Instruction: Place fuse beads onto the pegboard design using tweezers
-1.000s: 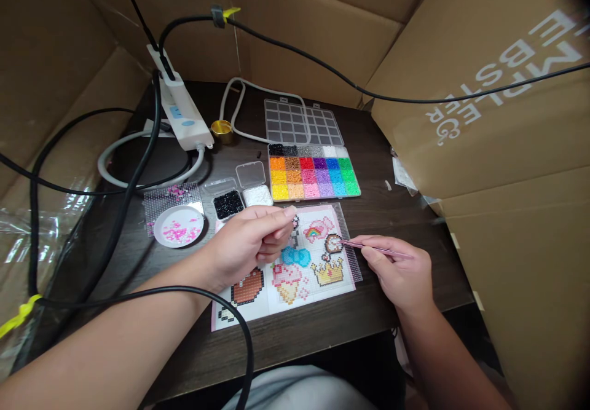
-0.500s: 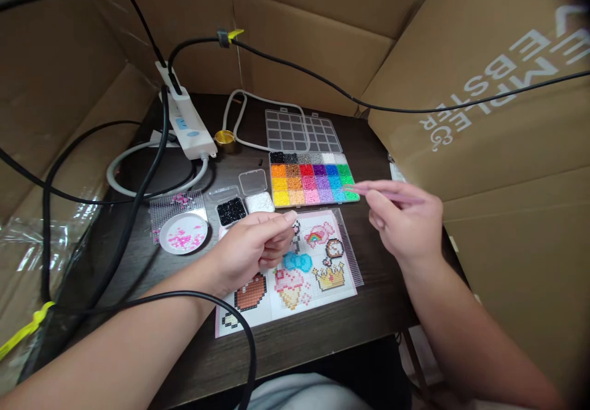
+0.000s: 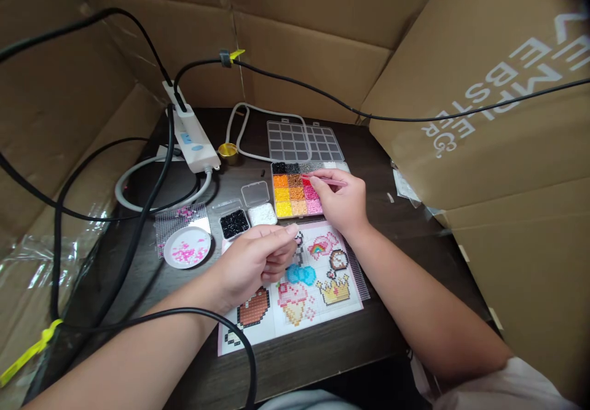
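My right hand [image 3: 342,202] pinches pink tweezers [image 3: 322,180], and their tip rests over the red compartment of the multicolour bead box [image 3: 290,192]. My left hand [image 3: 254,260] lies on the left part of the clear pegboard with its pattern sheet [image 3: 313,287], fingers curled together; whether anything is in them is hidden. The sheet shows a blue bead bow [image 3: 299,274], a crown, a cupcake and a rainbow candy.
A small box of black beads [image 3: 235,223] and one of white beads [image 3: 262,214] stand left of the bead box. A white dish of pink beads [image 3: 187,247] lies on another pegboard. A power strip [image 3: 196,141], cables and a gold cap [image 3: 227,150] occupy the back. Cardboard walls surround the dark table [image 3: 396,244].
My right hand with the tweezers rose from the pegboard's right side and moved up and left to the bead box. The left hand stayed put.
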`<state>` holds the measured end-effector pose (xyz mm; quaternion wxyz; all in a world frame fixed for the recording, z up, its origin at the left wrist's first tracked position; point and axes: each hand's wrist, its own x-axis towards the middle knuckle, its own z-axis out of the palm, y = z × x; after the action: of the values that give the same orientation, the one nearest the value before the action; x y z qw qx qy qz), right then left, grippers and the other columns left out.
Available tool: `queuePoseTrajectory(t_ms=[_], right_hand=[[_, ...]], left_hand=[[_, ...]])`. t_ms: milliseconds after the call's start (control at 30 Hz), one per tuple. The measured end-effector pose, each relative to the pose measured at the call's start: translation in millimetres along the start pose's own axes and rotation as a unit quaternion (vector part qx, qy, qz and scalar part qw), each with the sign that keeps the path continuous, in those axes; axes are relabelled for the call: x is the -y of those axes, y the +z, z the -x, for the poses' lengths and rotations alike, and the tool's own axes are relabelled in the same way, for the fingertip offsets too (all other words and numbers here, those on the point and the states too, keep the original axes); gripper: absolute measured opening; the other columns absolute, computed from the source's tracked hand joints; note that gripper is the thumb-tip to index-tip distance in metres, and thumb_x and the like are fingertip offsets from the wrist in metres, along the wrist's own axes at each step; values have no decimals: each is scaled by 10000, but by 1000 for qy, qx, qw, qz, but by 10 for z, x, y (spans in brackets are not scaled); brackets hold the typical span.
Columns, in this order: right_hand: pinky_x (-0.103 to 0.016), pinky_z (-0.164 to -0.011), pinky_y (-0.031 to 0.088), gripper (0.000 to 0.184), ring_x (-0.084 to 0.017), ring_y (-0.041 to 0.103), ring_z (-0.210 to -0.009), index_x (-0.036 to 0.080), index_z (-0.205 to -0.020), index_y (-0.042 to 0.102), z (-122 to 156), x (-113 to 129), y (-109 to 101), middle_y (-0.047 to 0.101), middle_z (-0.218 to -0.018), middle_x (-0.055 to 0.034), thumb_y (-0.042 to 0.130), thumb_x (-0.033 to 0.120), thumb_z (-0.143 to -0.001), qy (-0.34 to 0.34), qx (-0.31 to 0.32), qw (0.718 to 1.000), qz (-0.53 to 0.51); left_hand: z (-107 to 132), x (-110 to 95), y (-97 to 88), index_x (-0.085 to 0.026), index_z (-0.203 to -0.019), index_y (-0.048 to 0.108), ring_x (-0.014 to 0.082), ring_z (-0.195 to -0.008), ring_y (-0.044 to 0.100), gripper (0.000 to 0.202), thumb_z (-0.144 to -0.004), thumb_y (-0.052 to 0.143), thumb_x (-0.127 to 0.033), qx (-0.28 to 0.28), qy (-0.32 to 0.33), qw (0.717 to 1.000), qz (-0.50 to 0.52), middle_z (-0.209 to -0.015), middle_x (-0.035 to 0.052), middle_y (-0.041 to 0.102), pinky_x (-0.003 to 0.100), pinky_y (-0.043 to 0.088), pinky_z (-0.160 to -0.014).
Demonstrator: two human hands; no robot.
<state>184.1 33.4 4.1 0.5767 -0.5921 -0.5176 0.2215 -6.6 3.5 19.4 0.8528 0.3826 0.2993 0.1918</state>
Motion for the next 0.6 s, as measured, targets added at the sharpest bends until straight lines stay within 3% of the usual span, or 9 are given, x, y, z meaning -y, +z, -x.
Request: queuePoseTrajectory(t_ms=[600], right_hand=[[-326,-721,610,59,-188,741,-740,178,-777,773,32,-65,24,787,-780,-45,720,202,-783,5,-14,1000,9]], left_hand=[[-6,-2,13,-195,-556,292,65,-465,157,528,-913,601,-432,4,7,1000,-11,-535,-70,223,256,99,-450]])
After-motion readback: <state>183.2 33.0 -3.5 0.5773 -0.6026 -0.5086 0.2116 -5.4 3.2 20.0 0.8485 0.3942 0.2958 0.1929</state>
